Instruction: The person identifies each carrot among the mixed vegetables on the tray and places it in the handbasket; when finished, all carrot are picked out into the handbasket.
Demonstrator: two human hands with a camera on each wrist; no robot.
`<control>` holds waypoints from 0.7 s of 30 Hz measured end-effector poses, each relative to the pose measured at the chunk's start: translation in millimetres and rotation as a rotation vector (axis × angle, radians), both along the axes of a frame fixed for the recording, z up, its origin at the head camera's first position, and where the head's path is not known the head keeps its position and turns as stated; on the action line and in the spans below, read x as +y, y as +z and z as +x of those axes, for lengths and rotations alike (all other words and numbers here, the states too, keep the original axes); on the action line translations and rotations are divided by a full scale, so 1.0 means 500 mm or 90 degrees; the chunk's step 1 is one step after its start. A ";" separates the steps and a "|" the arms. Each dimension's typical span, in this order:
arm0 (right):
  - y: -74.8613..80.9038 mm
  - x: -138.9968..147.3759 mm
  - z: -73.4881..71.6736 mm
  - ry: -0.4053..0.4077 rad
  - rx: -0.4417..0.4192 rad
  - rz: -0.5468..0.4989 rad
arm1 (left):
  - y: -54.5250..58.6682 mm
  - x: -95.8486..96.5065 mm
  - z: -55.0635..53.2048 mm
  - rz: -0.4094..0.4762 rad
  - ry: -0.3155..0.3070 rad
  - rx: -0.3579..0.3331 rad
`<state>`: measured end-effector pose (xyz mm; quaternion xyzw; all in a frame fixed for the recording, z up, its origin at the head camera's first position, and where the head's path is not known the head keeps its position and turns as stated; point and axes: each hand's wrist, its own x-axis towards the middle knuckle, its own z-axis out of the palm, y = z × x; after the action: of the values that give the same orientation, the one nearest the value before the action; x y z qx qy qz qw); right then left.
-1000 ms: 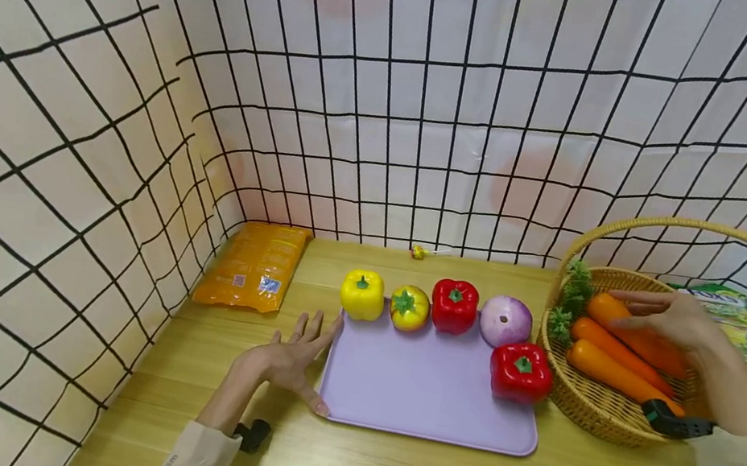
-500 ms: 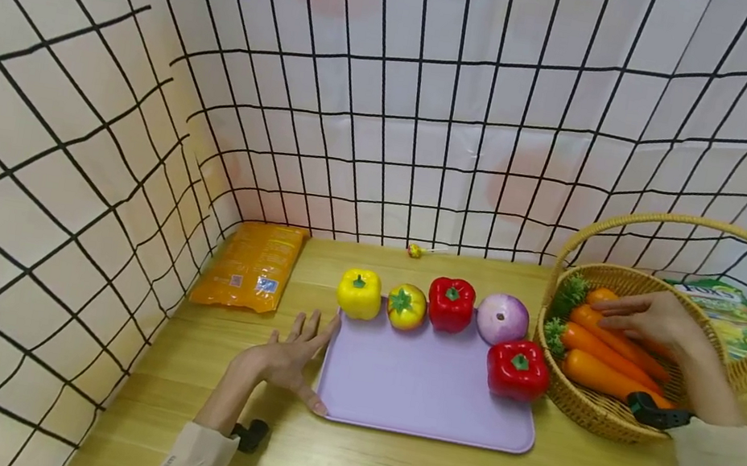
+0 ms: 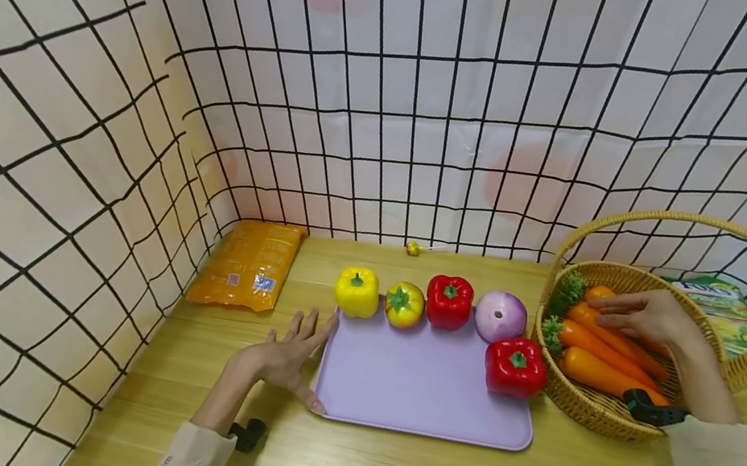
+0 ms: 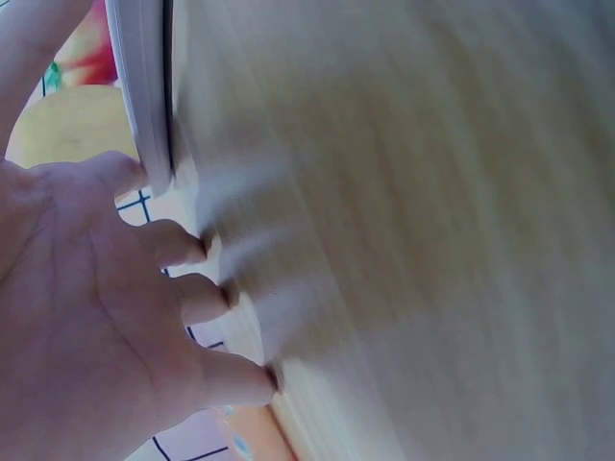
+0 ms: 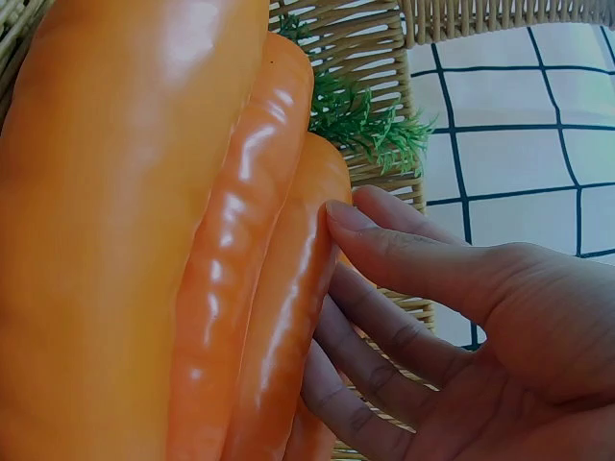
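Note:
My left hand (image 3: 283,360) has its fingers spread on the table at the left edge of the lilac tray (image 3: 422,391), thumb at the near corner. In the left wrist view its fingertips touch the wood, and the index finger meets the tray rim. My right hand (image 3: 649,319) reaches into the wicker basket (image 3: 580,408), over several orange carrots (image 3: 601,346) with green tops. In the right wrist view the thumb tip touches the outermost carrot (image 5: 298,288), and the loosely bent fingers lie along its side. The palm holds nothing.
Along the tray's far side sit a yellow bell pepper (image 3: 357,293), a yellow-red persimmon (image 3: 403,305), a red bell pepper (image 3: 449,304) and a purple onion (image 3: 501,318). Another red pepper (image 3: 515,368) is at right. An orange packet (image 3: 249,265), lollipop (image 3: 412,248) and green bag (image 3: 724,309) lie behind.
My right hand has shifted slightly left and lowered a carrot among the others, its grip loosening; another carrot now shows behind. My left hand stays at the tray.

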<state>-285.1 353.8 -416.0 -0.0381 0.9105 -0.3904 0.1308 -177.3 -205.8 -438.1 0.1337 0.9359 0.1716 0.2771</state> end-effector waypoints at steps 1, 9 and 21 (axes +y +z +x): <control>0.000 -0.001 0.000 0.000 0.001 0.000 | 0.000 -0.001 0.000 0.000 0.000 0.000; -0.007 -0.005 -0.001 0.020 -0.003 0.038 | 0.000 -0.004 0.001 -0.002 0.001 0.004; -0.003 -0.004 0.005 0.021 -0.014 0.032 | 0.000 -0.001 0.000 -0.005 -0.002 0.006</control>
<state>-282.8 351.6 -417.4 -0.0458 0.9178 -0.3656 0.1480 -177.2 -206.5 -438.3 0.1348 0.9377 0.1669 0.2732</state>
